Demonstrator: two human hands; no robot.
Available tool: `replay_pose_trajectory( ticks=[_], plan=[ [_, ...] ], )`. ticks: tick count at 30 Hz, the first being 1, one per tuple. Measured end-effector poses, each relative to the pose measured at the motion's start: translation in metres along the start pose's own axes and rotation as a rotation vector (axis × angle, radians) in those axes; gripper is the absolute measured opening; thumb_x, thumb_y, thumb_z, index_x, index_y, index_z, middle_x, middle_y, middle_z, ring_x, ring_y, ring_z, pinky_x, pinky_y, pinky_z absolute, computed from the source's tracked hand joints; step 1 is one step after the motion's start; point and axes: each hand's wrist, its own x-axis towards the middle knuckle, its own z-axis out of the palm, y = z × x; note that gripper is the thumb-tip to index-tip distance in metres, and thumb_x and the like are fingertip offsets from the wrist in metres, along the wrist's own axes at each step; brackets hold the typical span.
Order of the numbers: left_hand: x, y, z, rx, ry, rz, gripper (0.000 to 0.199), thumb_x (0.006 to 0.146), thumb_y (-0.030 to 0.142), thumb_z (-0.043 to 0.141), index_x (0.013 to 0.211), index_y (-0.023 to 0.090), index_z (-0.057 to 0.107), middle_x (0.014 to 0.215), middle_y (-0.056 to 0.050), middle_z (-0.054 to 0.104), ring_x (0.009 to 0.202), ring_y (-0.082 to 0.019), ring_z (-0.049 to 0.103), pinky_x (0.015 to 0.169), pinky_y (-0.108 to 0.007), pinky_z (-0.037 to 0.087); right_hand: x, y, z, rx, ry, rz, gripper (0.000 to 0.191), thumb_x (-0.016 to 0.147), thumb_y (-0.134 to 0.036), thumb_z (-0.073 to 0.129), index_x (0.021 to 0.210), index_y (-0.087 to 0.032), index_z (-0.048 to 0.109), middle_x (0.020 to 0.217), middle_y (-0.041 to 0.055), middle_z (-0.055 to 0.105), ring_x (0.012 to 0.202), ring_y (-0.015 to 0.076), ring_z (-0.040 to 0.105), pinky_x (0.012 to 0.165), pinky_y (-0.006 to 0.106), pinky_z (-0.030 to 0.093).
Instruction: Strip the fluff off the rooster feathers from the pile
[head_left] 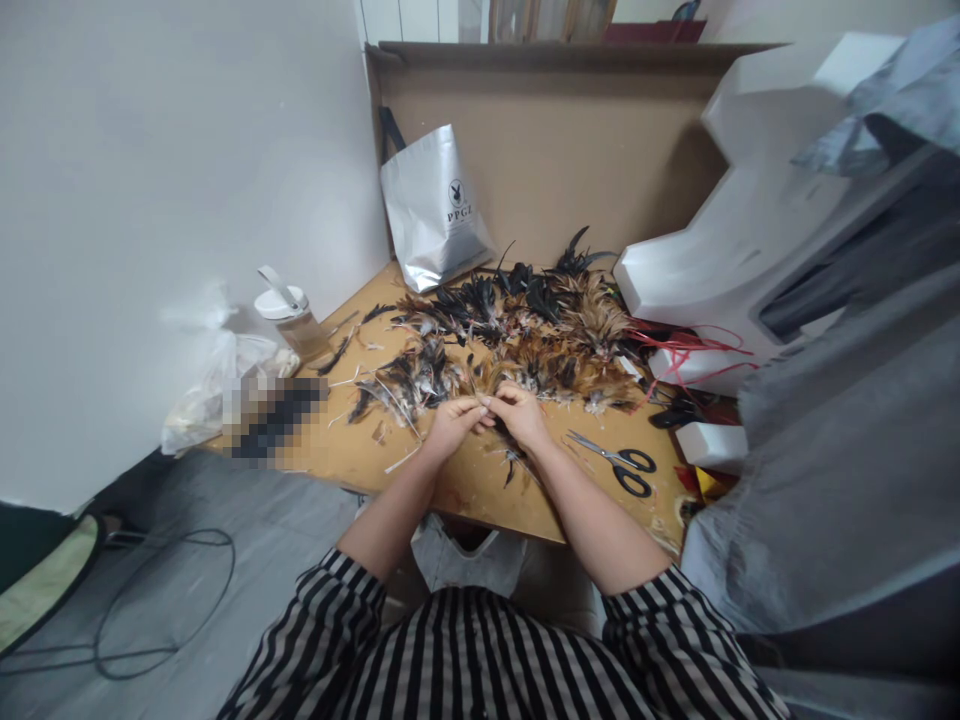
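Over the near side of the feather pile, my left hand [456,424] and my right hand [520,412] meet at the fingertips. Both are closed in a pinch on what looks like a small brown feather [486,381]; its lower end is hidden by my fingers. Behind them lies a row of brown and white feathers [600,378], with a darker row of black feathers [480,300] farther back. A few loose dark feathers [511,466] lie below my hands. Scissors [619,462] with black handles rest partly spread to the right of my right hand.
A silver bag [435,212] leans against the cardboard panel [570,150] behind the wooden table [322,450]. At left stand a lidded drink cup [289,318] and a clear plastic bag [196,395]. White foam [675,260] and red strings [694,350] border the right side.
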Motion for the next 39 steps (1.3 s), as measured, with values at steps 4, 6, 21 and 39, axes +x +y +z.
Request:
replay_pose_trajectory(
  ticks=[4, 6, 21, 39],
  plan=[
    [0.000, 0.001, 0.000, 0.023, 0.010, -0.003, 0.025, 0.069, 0.036, 0.060, 0.073, 0.012, 0.067, 0.066, -0.007, 0.065, 0.054, -0.011, 0.056, 0.053, -0.023, 0.044, 0.000, 0.001, 0.001, -0.020, 0.003, 0.022, 0.031, 0.065, -0.039, 0.062, 0.048, -0.017, 0.049, 0.059, -0.0020, 0.042, 0.062, 0.0110, 0.042, 0.059, 0.023, 0.033],
    [0.000, 0.001, 0.000, 0.024, 0.014, -0.015, 0.024, 0.068, 0.035, 0.061, 0.070, 0.012, 0.066, 0.064, -0.006, 0.064, 0.050, -0.010, 0.054, 0.051, -0.023, 0.043, -0.001, 0.001, 0.002, -0.005, -0.011, 0.030, 0.030, 0.064, -0.039, 0.062, 0.048, -0.017, 0.048, 0.059, -0.0022, 0.043, 0.061, 0.0105, 0.041, 0.058, 0.023, 0.033],
    [0.008, 0.004, -0.014, -0.542, 0.323, -0.128, 0.023, 0.064, 0.025, 0.067, 0.082, 0.011, 0.063, 0.070, -0.003, 0.063, 0.057, -0.005, 0.055, 0.051, -0.015, 0.041, 0.010, 0.017, -0.022, -0.197, -0.076, 0.172, 0.016, 0.063, -0.031, 0.060, 0.064, -0.016, 0.064, 0.062, 0.0016, 0.062, 0.055, 0.0123, 0.051, 0.057, 0.025, 0.039],
    [0.006, 0.001, -0.011, -0.536, 0.167, -0.171, 0.020, 0.069, 0.022, 0.064, 0.085, 0.010, 0.064, 0.092, -0.011, 0.066, 0.076, -0.012, 0.062, 0.066, -0.020, 0.047, 0.005, 0.019, -0.008, -0.172, -0.012, 0.251, 0.023, 0.062, -0.040, 0.060, 0.060, -0.017, 0.058, 0.049, -0.0020, 0.053, 0.042, 0.0085, 0.040, 0.043, 0.021, 0.028]
  ],
)
